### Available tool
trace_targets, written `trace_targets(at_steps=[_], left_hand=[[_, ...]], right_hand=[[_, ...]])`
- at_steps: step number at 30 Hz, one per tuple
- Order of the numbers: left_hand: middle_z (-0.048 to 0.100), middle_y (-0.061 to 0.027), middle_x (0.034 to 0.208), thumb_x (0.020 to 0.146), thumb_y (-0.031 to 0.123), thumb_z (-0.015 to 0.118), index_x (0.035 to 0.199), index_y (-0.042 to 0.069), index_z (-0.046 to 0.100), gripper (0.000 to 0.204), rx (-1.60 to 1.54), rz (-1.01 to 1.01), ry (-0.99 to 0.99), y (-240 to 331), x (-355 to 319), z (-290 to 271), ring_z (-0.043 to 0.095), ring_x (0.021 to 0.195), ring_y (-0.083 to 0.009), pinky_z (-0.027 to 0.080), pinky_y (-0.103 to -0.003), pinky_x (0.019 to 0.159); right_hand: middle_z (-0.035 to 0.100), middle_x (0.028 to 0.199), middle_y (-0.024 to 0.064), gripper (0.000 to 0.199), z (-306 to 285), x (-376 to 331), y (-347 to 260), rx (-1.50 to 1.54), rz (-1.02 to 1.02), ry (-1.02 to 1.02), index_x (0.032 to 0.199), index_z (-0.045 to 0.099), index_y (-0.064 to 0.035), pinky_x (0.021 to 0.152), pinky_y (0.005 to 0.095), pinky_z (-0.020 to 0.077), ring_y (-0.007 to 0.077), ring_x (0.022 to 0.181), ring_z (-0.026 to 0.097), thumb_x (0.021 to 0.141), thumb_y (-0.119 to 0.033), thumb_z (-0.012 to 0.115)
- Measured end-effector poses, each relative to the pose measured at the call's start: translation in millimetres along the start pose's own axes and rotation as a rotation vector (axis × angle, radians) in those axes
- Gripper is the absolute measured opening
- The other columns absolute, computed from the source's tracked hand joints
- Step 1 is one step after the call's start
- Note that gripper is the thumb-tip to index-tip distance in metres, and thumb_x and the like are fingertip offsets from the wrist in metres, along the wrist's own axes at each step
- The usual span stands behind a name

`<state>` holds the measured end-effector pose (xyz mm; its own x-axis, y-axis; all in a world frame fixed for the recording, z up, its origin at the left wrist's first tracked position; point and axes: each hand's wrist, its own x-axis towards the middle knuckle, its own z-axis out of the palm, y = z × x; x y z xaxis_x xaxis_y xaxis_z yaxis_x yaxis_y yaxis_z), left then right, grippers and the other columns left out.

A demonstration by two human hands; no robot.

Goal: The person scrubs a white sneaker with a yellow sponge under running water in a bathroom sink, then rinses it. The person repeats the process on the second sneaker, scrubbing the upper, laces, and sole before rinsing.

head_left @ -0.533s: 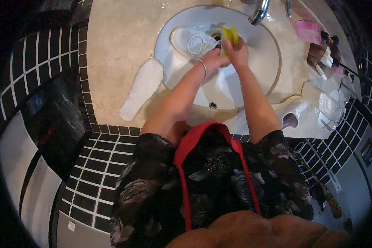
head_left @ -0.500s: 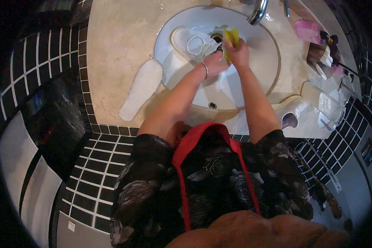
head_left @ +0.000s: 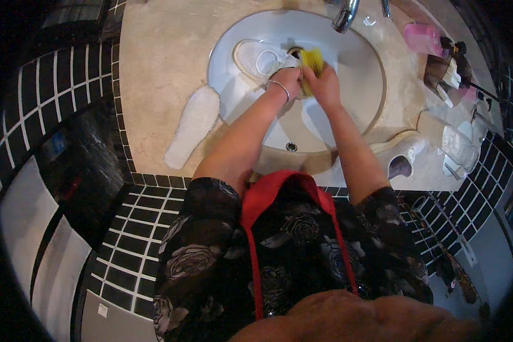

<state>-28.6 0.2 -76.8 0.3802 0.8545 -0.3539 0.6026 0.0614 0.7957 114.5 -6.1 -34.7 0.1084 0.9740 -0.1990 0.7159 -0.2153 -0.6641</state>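
Note:
A white shoe (head_left: 248, 57) lies tilted in the oval sink (head_left: 359, 108), its toe toward the upper left. My left hand (head_left: 286, 81) is closed on the shoe's heel end, and its fingers are partly hidden. Close against it, my right hand (head_left: 325, 88) grips a yellow brush (head_left: 312, 61) at the shoe. The two hands nearly touch, so the contact between brush and shoe is hard to see.
A white insole (head_left: 194, 126) lies on the counter (head_left: 159, 62) left of the sink. Another white shoe (head_left: 407, 149) sits at the right, near a clear container (head_left: 459, 145). The faucet (head_left: 345, 16) reaches over the basin; a pink bottle (head_left: 423, 39) stands beyond it.
My right hand has moved slightly down and left with the yellow brush. My left hand has shifted a little up and left, toward the shoe.

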Motion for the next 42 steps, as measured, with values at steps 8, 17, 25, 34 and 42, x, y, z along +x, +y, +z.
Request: trace_targets(at_steps=[8,17,25,34,42], left_hand=[[0.068,-0.0211,0.097,0.085,0.015,0.061,0.098,0.002,0.067,0.019,0.020,-0.018,-0.077,7,1,-9,0.064,0.094,-0.0397,0.050,-0.045,0.084],[0.067,-0.0228,0.099,0.090,0.021,0.057,0.100,0.002,0.067,0.024,0.411,0.046,-0.185,31,-16,-13,0.064,0.096,-0.0391,0.051,-0.046,0.084],[0.066,-0.0144,0.082,0.097,0.036,0.052,0.097,-0.001,0.063,0.039,-0.528,-0.288,0.144,49,2,13,0.061,0.075,-0.0265,0.047,-0.040,0.072],[0.060,-0.0063,0.095,0.096,0.069,0.036,0.117,-0.002,0.061,0.077,-1.179,-0.608,0.169,42,4,11,0.055,0.084,-0.0176,0.047,-0.031,0.082],[0.062,-0.0098,0.119,0.095,0.071,0.033,0.126,-0.002,0.057,0.083,-1.097,-0.520,0.170,35,6,19,0.059,0.103,-0.0173,0.047,-0.030,0.090]], right_hand=[[0.067,0.108,0.0176,0.048,-44,-51,-19,0.287,0.107,-0.187,0.114,0.064,-0.0008,0.083,0.0362,0.0503,0.0255,0.096,0.065,0.086,-0.039,0.070],[0.070,0.095,0.0189,0.043,-25,-41,51,0.249,0.230,-0.112,0.113,0.063,-0.0008,0.078,0.0413,0.0524,0.0344,0.087,0.068,0.087,-0.035,0.068],[0.063,0.100,0.0268,0.057,-27,-16,10,0.041,0.056,0.144,0.121,0.062,-0.0024,0.083,0.0453,0.0511,0.0401,0.094,0.063,0.083,-0.043,0.071],[0.061,0.102,0.0237,0.059,-20,-8,-1,-0.180,0.000,0.095,0.127,0.061,-0.0061,0.079,0.0450,0.0527,0.0391,0.093,0.062,0.080,-0.039,0.074],[0.061,0.106,0.0243,0.061,-34,-44,-31,-0.031,0.053,0.020,0.129,0.057,-0.0003,0.086,0.0446,0.0494,0.0378,0.098,0.059,0.081,-0.033,0.074]])
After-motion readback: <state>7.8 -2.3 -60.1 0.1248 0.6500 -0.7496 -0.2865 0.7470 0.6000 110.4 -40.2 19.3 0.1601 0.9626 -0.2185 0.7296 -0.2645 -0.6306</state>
